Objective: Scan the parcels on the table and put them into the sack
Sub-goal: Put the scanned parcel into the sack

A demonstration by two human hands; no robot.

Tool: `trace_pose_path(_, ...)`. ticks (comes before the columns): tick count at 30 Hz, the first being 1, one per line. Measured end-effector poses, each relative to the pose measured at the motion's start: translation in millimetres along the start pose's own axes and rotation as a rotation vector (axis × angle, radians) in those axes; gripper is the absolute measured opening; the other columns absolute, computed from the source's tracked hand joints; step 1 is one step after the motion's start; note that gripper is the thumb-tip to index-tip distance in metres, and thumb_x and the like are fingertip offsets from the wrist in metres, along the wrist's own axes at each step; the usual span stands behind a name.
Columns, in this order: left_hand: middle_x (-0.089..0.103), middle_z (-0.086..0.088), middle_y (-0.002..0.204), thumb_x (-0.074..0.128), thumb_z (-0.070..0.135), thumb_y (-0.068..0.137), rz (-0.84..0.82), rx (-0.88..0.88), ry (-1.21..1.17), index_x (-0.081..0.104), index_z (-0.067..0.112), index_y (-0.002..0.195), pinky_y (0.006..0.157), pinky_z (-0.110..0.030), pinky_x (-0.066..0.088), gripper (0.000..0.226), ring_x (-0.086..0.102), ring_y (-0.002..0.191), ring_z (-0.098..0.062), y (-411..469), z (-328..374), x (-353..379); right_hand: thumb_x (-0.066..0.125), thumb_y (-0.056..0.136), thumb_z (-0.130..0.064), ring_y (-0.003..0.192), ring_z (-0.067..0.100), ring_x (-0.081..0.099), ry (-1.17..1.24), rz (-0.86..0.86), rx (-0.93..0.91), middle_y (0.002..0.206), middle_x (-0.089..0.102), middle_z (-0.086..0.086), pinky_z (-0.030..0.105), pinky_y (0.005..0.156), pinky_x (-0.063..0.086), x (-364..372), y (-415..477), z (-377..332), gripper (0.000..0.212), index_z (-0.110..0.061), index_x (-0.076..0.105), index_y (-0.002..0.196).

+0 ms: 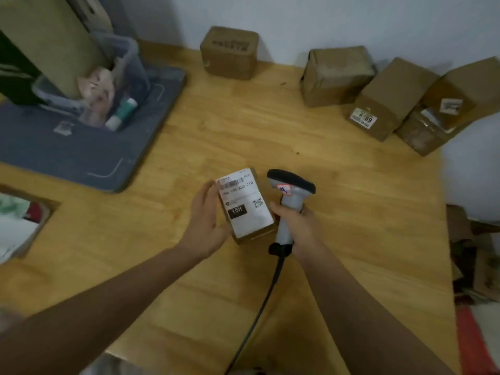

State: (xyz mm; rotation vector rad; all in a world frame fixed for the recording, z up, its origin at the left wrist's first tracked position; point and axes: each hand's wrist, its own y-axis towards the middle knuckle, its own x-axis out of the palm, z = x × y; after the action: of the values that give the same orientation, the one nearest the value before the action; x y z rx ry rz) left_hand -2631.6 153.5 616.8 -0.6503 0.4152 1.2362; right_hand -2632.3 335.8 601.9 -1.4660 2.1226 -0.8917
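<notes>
- Mid-table (351,212), the left hand (205,220) holds a small parcel (247,205) by its left side, label up.
- Just right of it, the right hand (297,226) is wrapped round a scanner (290,190), its cable trailing to the near edge.
- Four boxes (335,75) stand along the far edge.

Dim, flat indoor light — soft and a little grainy.
My table (324,169) glows warm in the middle, the white label (247,204) on my parcel (255,236) nearly washes out, shadows are faint, and the wide lens bends and smears the edges — the far boxes (338,77) blur.
</notes>
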Motion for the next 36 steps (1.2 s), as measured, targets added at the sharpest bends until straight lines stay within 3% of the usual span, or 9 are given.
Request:
trace_pose_path(2, 0.040, -0.003, 0.142, 0.056, 0.028, 0.088, 0.110, -0.524, -0.520, 0.033, 0.014, 0.145, 0.093, -0.028, 0.038, 0.063, 0.041, 0.125, -0.020, -9.3, 6.4, 9.6, 0.079, 0.076, -0.022, 0.079, 0.020, 0.060, 0.004, -0.053, 0.019, 0.091, 0.064, 0.004, 0.037, 0.077, 0.051, 10.1, -10.6, 8.5, 0.026, -0.021, 0.057, 0.089)
trace_pose_path(3, 0.054, -0.003, 0.125, 0.052, 0.023, 0.095, 0.098, -0.630, -0.711, 0.043, 0.011, 0.138, 0.079, -0.026, 0.042, 0.046, 0.053, 0.105, -0.016, -13.1, 2.4, 16.4, 0.080, 0.075, -0.022, 0.080, 0.020, 0.059, -0.004, -0.073, 0.016, 0.092, 0.064, 0.004, 0.037, 0.077, 0.050, 14.7, -16.9, 11.8, 0.029, -0.022, 0.057, 0.092)
trace_pose_path(4, 0.059, -0.002, 0.113, 0.049, 0.021, 0.098, 0.084, -0.654, -0.802, 0.048, 0.010, 0.132, 0.070, -0.024, 0.041, 0.036, 0.054, 0.091, -0.011, -17.8, 1.2, 20.2, 0.080, 0.075, -0.020, 0.081, 0.020, 0.059, -0.003, -0.090, 0.005, 0.092, 0.064, 0.003, 0.036, 0.076, 0.049, 18.8, -23.2, 13.4, 0.032, -0.021, 0.057, 0.098)
trace_pose_path(6, 0.060, -0.003, 0.111, 0.050, 0.020, 0.097, 0.125, -0.646, -0.836, 0.049, 0.011, 0.129, 0.068, -0.024, 0.040, 0.033, 0.054, 0.087, -0.011, -25.9, -2.6, 20.6, 0.079, 0.076, -0.016, 0.084, 0.021, 0.058, 0.001, -0.112, -0.029, 0.092, 0.062, 0.001, 0.036, 0.077, 0.047, 21.9, -34.2, 14.1, 0.042, -0.019, 0.054, 0.110)
trace_pose_path(11, 0.069, -0.006, 0.106, 0.073, 0.015, 0.078, 0.086, -0.492, -1.066, 0.049, 0.017, 0.126, 0.091, -0.037, 0.045, 0.053, 0.060, 0.098, -0.024, -63.3, -22.6, -19.0, 0.079, 0.075, -0.018, 0.087, 0.022, 0.059, -0.027, -0.199, -0.149, 0.099, 0.063, 0.005, 0.037, 0.078, 0.048, 25.8, -69.5, 5.0, 0.047, -0.016, 0.055, 0.115)
trace_pose_path(14, 0.071, -0.007, 0.107, 0.085, 0.012, 0.057, 0.198, -0.408, -1.025, 0.047, 0.012, 0.132, 0.092, -0.035, 0.050, 0.084, 0.065, 0.098, -0.022, -82.9, -29.3, -50.8, 0.076, 0.080, -0.019, 0.080, 0.016, 0.059, -0.105, -0.219, -0.313, 0.088, 0.063, -0.001, 0.029, 0.070, 0.048, 37.8, -99.5, 2.0, 0.023, -0.021, 0.059, 0.096)
trace_pose_path(17, 0.065, -0.005, 0.116, 0.085, 0.014, 0.063, 0.373, -0.377, -0.876, 0.036, 0.007, 0.144, 0.100, -0.039, 0.047, 0.095, 0.063, 0.107, -0.023, -104.3, -41.8, -80.9, 0.072, 0.085, -0.018, 0.062, 0.012, 0.059, -0.192, -0.289, -0.450, 0.073, 0.062, -0.002, 0.024, 0.055, 0.049, 52.5, -139.0, 4.6, 0.014, -0.020, 0.059, 0.082)
trace_pose_path(22, 0.070, -0.002, 0.106, 0.071, 0.015, 0.083, 0.469, -0.288, -0.658, 0.062, 0.010, 0.118, 0.072, -0.021, 0.050, 0.037, 0.066, 0.096, -0.017, -129.1, -57.5, -108.7, 0.072, 0.084, -0.014, 0.043, 0.014, 0.046, -0.256, -0.463, -0.417, 0.053, 0.053, 0.003, 0.027, 0.043, 0.041, 73.0, -183.5, 15.6, 0.012, -0.008, 0.061, 0.085)
trace_pose_path(36, 0.067, 0.005, 0.103, 0.073, 0.020, 0.083, 0.709, -0.312, -0.668, 0.058, 0.012, 0.125, 0.074, -0.021, 0.052, 0.045, 0.064, 0.095, -0.012, -189.4, -97.0, -138.2, 0.071, 0.084, -0.010, 0.042, 0.011, 0.047, -0.373, -0.615, -0.462, 0.045, 0.051, -0.005, 0.026, 0.044, 0.042, 120.4, -233.2, 48.2, 0.014, -0.009, 0.059, 0.091)
